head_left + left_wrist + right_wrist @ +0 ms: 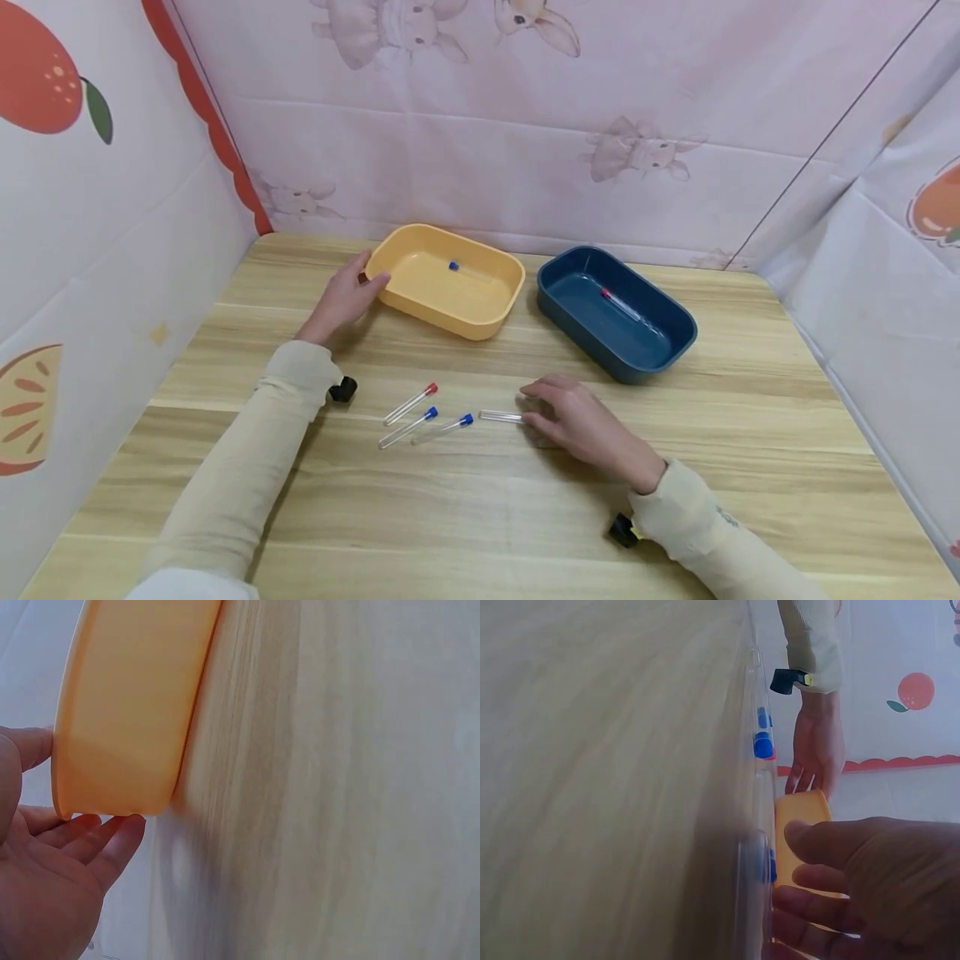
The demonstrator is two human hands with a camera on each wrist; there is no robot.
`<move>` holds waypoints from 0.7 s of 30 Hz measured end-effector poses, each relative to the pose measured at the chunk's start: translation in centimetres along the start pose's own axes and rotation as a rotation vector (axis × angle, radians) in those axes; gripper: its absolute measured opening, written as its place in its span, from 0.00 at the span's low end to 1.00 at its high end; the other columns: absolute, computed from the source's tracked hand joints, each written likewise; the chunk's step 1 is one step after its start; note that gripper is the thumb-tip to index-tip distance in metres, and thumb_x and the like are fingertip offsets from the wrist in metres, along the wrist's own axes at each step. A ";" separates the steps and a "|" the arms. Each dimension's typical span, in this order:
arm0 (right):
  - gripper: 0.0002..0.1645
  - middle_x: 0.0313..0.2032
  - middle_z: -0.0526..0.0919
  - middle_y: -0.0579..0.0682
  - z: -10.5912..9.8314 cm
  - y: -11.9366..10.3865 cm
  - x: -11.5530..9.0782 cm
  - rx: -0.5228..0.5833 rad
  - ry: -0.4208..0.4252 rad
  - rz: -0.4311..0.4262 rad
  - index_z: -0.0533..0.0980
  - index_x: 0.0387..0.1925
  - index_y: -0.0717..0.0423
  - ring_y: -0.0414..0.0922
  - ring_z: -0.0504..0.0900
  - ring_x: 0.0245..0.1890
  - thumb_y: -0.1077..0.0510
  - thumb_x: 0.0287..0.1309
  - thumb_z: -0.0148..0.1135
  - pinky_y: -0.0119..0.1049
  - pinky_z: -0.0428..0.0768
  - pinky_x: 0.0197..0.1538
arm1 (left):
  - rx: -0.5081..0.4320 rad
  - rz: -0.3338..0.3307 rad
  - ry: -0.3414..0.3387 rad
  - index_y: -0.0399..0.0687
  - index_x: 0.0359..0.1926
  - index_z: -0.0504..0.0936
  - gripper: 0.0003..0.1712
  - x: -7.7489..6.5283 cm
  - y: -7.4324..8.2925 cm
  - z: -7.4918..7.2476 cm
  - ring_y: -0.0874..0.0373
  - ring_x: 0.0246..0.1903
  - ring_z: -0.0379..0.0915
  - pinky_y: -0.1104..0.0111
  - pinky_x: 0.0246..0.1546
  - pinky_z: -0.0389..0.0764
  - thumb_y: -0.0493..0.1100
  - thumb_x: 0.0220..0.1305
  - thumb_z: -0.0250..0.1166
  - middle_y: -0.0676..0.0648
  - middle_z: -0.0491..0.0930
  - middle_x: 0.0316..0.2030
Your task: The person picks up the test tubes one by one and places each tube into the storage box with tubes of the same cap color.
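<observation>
At the back left, my left hand (343, 298) holds the left end of a yellow tray (431, 315), thumb over the rim and fingers against the outer wall (127, 735). My right hand (588, 422) is low over the table beside a clear test tube (498, 416), fingers loosely bent and spread; the tube's right end is hidden behind the thumb. In the right wrist view this tube (751, 900) lies on the table in front of the fingers, not gripped. Left of it lie a red-capped test tube (408, 404) and two blue-capped test tubes (407, 428).
Inside the yellow tray is a blue-capped tube (454, 267). A dark blue tray (577, 329) stands to its right with a red-capped tube (622, 306) in it. Printed cloth walls (480, 167) border the wooden table (450, 525) at the back and sides.
</observation>
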State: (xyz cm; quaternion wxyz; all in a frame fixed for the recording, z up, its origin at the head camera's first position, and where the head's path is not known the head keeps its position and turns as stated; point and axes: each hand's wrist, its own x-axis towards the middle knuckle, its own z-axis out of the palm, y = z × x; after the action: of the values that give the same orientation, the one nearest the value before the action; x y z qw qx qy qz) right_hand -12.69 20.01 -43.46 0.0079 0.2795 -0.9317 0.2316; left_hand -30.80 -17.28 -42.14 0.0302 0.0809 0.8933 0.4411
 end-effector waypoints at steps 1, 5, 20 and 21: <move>0.21 0.50 0.85 0.53 0.1 -0.1 0.1 -0.001 -0.002 -0.003 0.83 0.56 0.60 0.47 0.82 0.50 0.55 0.64 0.73 0.45 0.84 0.54 | -0.004 -0.002 0.001 0.35 0.81 0.47 0.42 0.0 0.0 0.0 0.36 0.75 0.52 0.47 0.76 0.55 0.50 0.80 0.55 0.30 0.53 0.77; 0.21 0.48 0.85 0.52 0.4 -0.3 0.5 0.000 -0.013 -0.010 0.83 0.55 0.60 0.45 0.81 0.45 0.55 0.64 0.73 0.43 0.84 0.51 | -0.018 -0.001 0.006 0.36 0.81 0.47 0.42 -0.1 -0.1 0.1 0.37 0.75 0.53 0.48 0.76 0.56 0.50 0.80 0.55 0.31 0.54 0.77; 0.15 0.39 0.82 0.46 1.2 -0.8 1.2 0.033 -0.046 -0.037 0.85 0.52 0.56 0.42 0.78 0.37 0.58 0.65 0.72 0.36 0.83 0.43 | -0.059 0.001 0.033 0.43 0.78 0.60 0.34 -1.8 0.4 0.2 0.39 0.71 0.62 0.47 0.72 0.65 0.47 0.79 0.58 0.35 0.64 0.74; 0.15 0.39 0.82 0.46 1.2 -0.8 1.3 0.035 -0.048 -0.036 0.85 0.52 0.56 0.41 0.78 0.37 0.58 0.65 0.72 0.36 0.83 0.43 | -0.067 -0.001 0.037 0.44 0.79 0.59 0.35 -2.0 0.4 0.2 0.40 0.71 0.62 0.48 0.71 0.66 0.47 0.79 0.59 0.35 0.64 0.74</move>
State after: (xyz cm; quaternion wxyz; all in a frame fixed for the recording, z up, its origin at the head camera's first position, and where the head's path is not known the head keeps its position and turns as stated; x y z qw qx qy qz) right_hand -13.22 18.22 -43.97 -0.0149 0.3020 -0.9223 0.2408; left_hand -28.77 -17.24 -42.00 0.0164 0.0710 0.8786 0.4720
